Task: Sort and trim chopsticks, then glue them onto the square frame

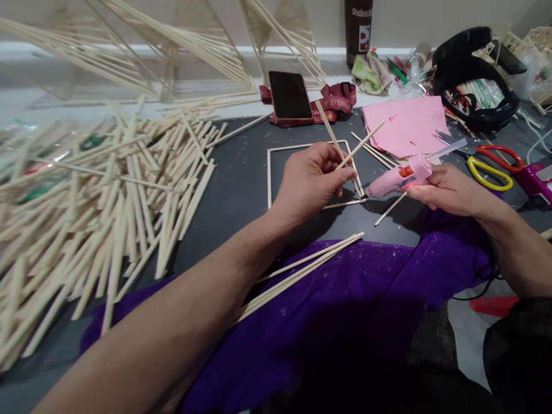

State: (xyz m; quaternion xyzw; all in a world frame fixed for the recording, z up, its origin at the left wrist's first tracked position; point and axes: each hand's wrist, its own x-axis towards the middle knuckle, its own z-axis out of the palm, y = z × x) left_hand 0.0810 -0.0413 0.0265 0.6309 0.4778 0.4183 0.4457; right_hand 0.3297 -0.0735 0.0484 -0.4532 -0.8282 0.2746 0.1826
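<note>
1. While the left hand point(313, 178) reaches over a dark tabletop point(241, 190), its fingers are pinched together on two thin wooden sticks point(340, 150) that cross each other just above a square stick frame point(276, 150) lying flat on the table.
2. Gripped in the right hand point(448, 190), with fingers closed around the handle, a pink glue gun point(399, 178) points left, its nozzle at the lower right corner of the frame, just beside the held sticks.
3. A purple cloth point(345, 310) lies in the foreground under both forearms, with a few long sticks point(302, 270) resting on it.
4. A large loose pile of sticks point(99, 213) covers the left of the table.
5. Behind the hands lie a phone point(290, 96) on a red strap, pink paper point(405, 123), and scissors point(491, 164) with red and yellow handles.
6. A dark bottle point(357, 29) stands at the back wall.
</note>
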